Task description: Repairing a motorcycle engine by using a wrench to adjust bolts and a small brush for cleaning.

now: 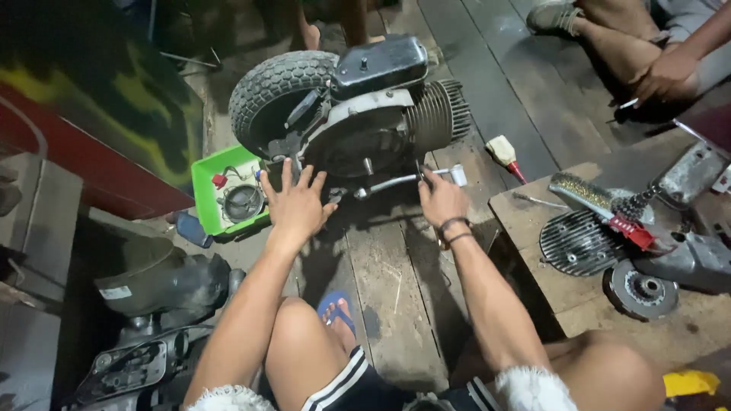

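Right hand [440, 199] is gripping the kick lever [396, 183] — long axis running left toward the engine [365, 122]; left hand [297, 204] is resting splayed open — floorboards' left edge

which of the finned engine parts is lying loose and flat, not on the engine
The round finned cylinder head lies flat on the wooden block at right; the other finned cylinder sits bolted on the engine beside the tyre.

Right hand [442, 199] fingertips hidden behind the engine's kick lever [396, 183].
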